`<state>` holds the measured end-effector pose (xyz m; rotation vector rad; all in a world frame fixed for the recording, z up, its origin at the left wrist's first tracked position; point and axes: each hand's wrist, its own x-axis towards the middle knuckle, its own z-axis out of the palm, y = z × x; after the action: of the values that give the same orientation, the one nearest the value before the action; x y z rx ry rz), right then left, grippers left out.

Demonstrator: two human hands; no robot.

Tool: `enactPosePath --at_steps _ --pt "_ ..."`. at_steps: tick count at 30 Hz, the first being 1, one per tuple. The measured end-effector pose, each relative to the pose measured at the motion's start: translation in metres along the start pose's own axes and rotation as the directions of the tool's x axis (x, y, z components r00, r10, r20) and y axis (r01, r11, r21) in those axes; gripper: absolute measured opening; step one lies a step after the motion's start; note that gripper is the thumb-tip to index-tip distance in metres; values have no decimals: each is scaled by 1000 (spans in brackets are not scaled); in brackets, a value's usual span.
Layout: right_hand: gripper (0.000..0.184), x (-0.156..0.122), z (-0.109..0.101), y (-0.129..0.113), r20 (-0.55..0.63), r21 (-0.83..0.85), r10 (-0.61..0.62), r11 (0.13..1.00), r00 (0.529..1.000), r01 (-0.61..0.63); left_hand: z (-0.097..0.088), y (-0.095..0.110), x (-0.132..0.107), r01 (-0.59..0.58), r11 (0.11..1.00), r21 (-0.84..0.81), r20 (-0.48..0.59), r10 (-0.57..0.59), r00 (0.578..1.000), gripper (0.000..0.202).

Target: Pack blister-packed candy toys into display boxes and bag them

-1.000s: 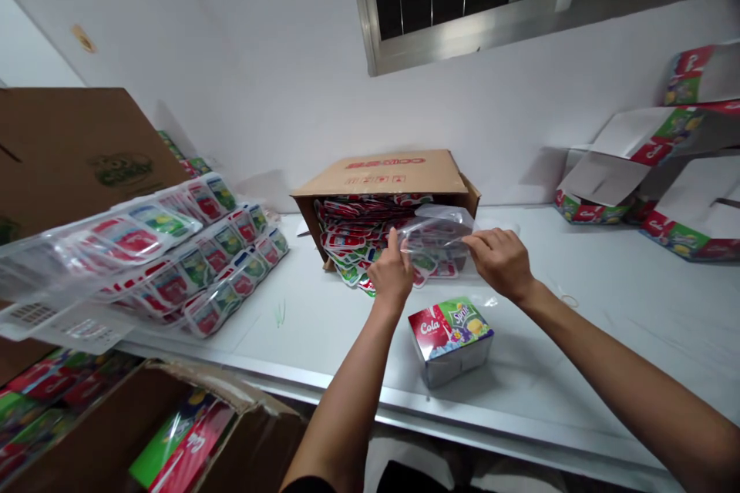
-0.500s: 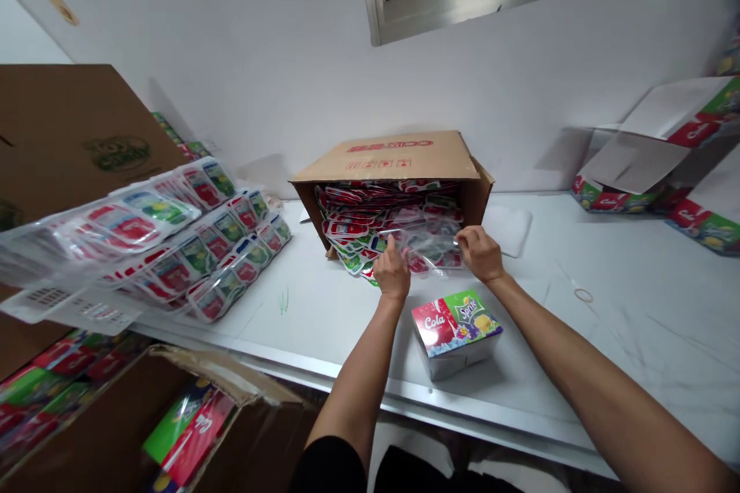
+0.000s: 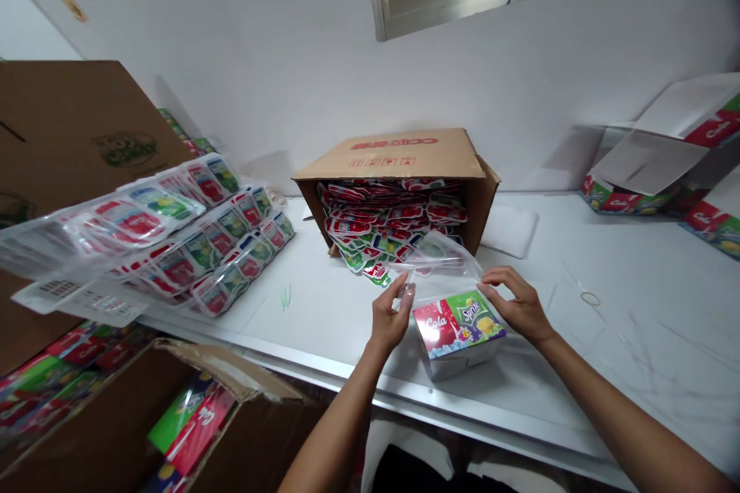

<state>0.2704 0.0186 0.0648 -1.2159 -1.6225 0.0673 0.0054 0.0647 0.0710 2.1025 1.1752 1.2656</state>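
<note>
A clear plastic bag (image 3: 442,256) is stretched between my two hands, its near edge just over the back of a small printed box (image 3: 459,327). My left hand (image 3: 393,312) pinches the bag's left side, thumb and fingers at the edge. On the other side my right hand (image 3: 517,300) grips the opposite edge between thumb and fingers. The box, marked Cola and Sprite, sits upright on the white table (image 3: 324,323) close to the front edge. Behind the bag lies a cardboard carton (image 3: 393,150) on its side, full of red and green packets (image 3: 375,246).
Stacked clear-wrapped packets (image 3: 213,254) stand at the left beside a tall cardboard box (image 3: 69,131). Below the table edge, an open carton (image 3: 254,385) holds printed boxes. Opened printed boxes (image 3: 630,177) are at the right. A thin ring (image 3: 590,298) lies on the table.
Both hands have drawn the clear bag back from the carton of packets toward me, over the printed box's far edge. The hands have moved slightly apart and the bag is spread wider.
</note>
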Motion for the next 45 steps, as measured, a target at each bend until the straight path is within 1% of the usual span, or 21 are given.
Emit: enactPosePath --at_steps 1,4,7,9,11,13,14,17,19,20,24,30,32,34,37,38,39,40,42,43,45 --pt "5 -3 -6 -6 -25 14 -29 999 999 30 -5 6 -5 -15 999 -37 15 16 1000 38" --pt "16 -16 -16 -18 -102 -44 -129 991 986 126 -14 20 -21 -109 987 -116 41 115 993 48" --pt "23 -35 -18 -19 -144 -114 -177 980 974 161 -14 25 -41 -191 975 -112 43 197 980 70" --pt "27 -48 -18 -18 -150 -126 -177 979 973 159 -12 26 -53 -202 974 -100 23 205 979 83" --pt "33 -58 -17 -17 -149 -131 -173 979 974 154 -10 25 -64 -193 976 -99 12 195 981 88" --pt "42 -65 -17 -17 -164 -148 -170 978 972 146 -9 25 -71 -206 976 -75 24 208 978 85" --pt "48 -67 -16 -19 -175 -157 -162 978 971 135 -9 25 -73 -233 971 -50 39 235 971 80" --pt "64 -71 -14 -22 -201 -175 -124 981 972 89 -7 26 -80 -359 932 46 80 355 932 65" --pt "69 -74 -12 -24 -196 -191 -137 977 971 99 -2 25 -87 -413 907 80 92 406 909 57" --pt "70 -75 -11 -23 -190 -201 -155 973 969 117 1 24 -91 -421 902 93 83 414 906 56" --pt "67 -80 -10 -18 -141 -216 -218 959 966 185 8 22 -104 -382 917 115 6 384 923 56" --pt "56 -86 -12 -14 -95 -248 -250 943 964 220 6 31 -106 -292 954 63 -20 294 956 53" --pt "52 -87 -14 -17 -60 -219 -246 949 967 228 8 36 -104 -232 970 72 -76 237 968 54" --pt "44 -84 -17 -19 -57 -165 -193 969 980 181 11 40 -101 -168 981 94 -133 179 975 50" --pt "34 -68 -21 -16 -114 -101 -21 995 993 10 15 42 -99 -143 985 97 -159 157 975 46" --pt "33 -60 -21 -12 -106 -97 16 995 994 -26 15 42 -99 -149 985 93 -156 162 974 47" --pt "34 -51 -21 -7 -70 -103 26 994 997 -33 15 41 -99 -156 984 89 -153 168 974 47" --pt "37 -43 -20 -1 -15 -112 13 994 1000 -15 15 41 -99 -159 984 85 -150 170 974 48" --pt "41 -29 -16 10 89 -126 -54 990 995 65 14 40 -99 -158 984 83 -142 168 975 48" --pt "42 -23 -13 14 111 -130 -85 986 990 100 14 39 -100 -158 984 83 -140 169 976 48" --pt "38 -15 -7 18 104 -134 -137 980 985 150 13 39 -100 -158 984 87 -138 169 976 48"
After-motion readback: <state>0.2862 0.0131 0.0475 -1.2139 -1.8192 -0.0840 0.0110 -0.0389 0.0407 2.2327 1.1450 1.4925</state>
